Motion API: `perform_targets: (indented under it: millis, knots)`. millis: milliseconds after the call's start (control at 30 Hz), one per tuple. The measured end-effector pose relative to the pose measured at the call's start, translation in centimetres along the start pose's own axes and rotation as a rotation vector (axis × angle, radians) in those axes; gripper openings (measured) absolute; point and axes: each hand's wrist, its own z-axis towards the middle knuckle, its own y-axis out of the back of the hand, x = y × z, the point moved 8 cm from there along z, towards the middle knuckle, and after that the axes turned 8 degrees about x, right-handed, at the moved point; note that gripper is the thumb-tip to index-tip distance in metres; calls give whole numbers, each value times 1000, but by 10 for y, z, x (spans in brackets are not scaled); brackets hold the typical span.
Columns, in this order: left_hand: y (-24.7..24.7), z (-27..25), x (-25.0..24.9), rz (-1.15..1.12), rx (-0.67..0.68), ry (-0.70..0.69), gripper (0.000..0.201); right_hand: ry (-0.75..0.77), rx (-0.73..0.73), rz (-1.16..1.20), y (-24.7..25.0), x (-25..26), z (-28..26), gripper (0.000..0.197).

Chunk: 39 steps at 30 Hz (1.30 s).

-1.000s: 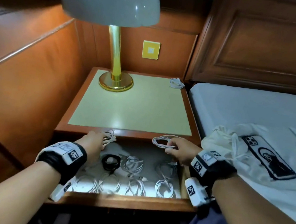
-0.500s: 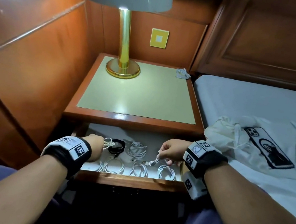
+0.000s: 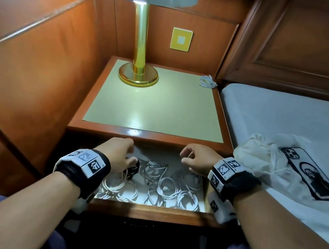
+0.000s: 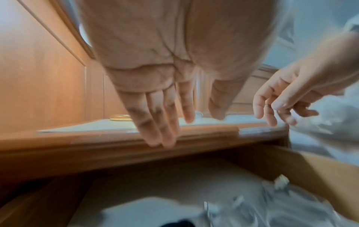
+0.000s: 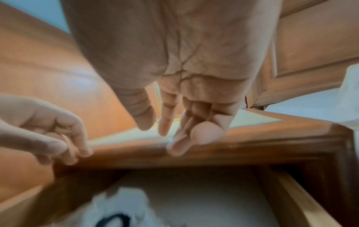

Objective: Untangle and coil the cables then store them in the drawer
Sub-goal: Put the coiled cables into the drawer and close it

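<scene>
The bedside drawer (image 3: 146, 210) stands pulled out below the nightstand top. Several coiled white cables (image 3: 168, 185) lie in it, and one black coil (image 3: 132, 168) sits at its back left. My left hand (image 3: 120, 149) hovers over the drawer's left part, fingers straight and holding nothing, as the left wrist view (image 4: 167, 116) confirms. My right hand (image 3: 195, 159) hangs over the right part, fingers loosely bent and holding nothing, as the right wrist view (image 5: 172, 127) shows. One more small white cable (image 3: 208, 81) lies on the nightstand's back right corner.
A brass lamp (image 3: 138, 73) stands at the back left of the nightstand top (image 3: 157, 106). On the bed to the right lie a cloth bag (image 3: 261, 158) and a phone (image 3: 312, 174). Wood panelling closes the left side.
Both hands carried white coils down into the drawer and let them go. They now sit higher, near the nightstand's front edge, with nothing in them.
</scene>
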Motion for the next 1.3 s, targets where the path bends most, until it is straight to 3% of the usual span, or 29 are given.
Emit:
perform_targets:
  millis: [67, 133, 233, 333, 433, 533, 667, 733, 833, 933, 1000, 1100, 1167, 1233, 1300]
  knots:
    - [26, 7, -4, -85, -137, -35, 29, 0, -114, 72, 22, -1, 3, 28]
    - [39, 23, 0, -105, -170, 0, 42, -62, -185, 92, 40, -10, 13, 37]
    - [38, 55, 9, 13, -21, 138, 36, -206, -132, -1, 48, -29, 36, 48]
    - [45, 77, 7, 59, 28, 213, 36, -287, -90, -92, 50, -46, 60, 39]
    - [52, 98, 4, 99, 104, 238, 50, -287, -22, -198, 61, -54, 84, 29]
    - [63, 116, -2, 155, 184, 242, 74, -323, 25, -252, 78, -56, 101, 53]
    - [81, 146, -16, 207, 254, 257, 88, -337, -18, -246, 101, -57, 130, 60]
    - [87, 164, -18, 223, 265, 270, 95, -375, -39, -208, 114, -61, 147, 83]
    - [98, 188, -22, 268, 271, 265, 95, -457, -81, -152, 134, -75, 176, 125]
    - [107, 205, -29, 295, 286, 243, 90, -433, -128, -120, 155, -82, 204, 150]
    - [113, 215, -30, 317, 276, 240, 87, -388, -260, -53, 173, -82, 216, 160]
    - [117, 229, -26, 325, 272, 226, 93, -303, -401, 104, 193, -80, 224, 150]
    - [117, 238, -23, 335, 271, 220, 97, -203, -427, 219, 205, -80, 232, 128]
    - [118, 243, -21, 336, 270, 212, 97, -131, -383, 232, 213, -73, 240, 98]
    - [117, 246, -20, 336, 272, 211, 96, -119, -316, 170, 217, -75, 252, 93]
